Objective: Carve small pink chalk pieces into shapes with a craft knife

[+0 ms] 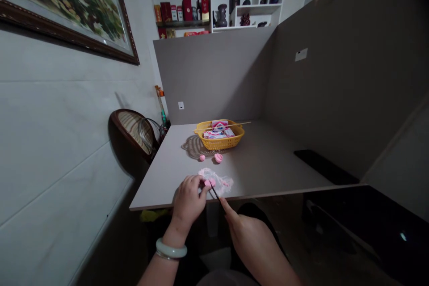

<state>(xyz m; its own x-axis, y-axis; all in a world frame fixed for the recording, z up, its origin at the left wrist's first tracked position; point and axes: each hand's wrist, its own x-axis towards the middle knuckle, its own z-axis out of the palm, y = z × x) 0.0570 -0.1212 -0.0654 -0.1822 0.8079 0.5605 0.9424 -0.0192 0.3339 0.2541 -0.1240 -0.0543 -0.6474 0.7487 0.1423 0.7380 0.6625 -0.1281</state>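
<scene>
A grey tabletop ran along a pale wall, with grey partition panels closing off its far side and right side. A framed painting hung on the wall, and white shelves of red boxes and vases stood beyond the partition. A round woven basket leaned in the far left corner, just off the tabletop.

The left hand was at the near edge, its grip curled and pressed together on a pink lump, which sat on crumpled clear film smeared with pink. A jade bangle circled that wrist. The right hand came up past the near edge, its index finger extended to the lower end of a thin black stick, whose tip met the pink lump. I could not tell whether that grip clamped the stick or only touched it.

Two pink balls lay beyond the film, near a yellow plastic basket holding printed packets, with a wooden skewer across it. A black slab lay along the right edge, well apart, with open tabletop between it and the hands.
</scene>
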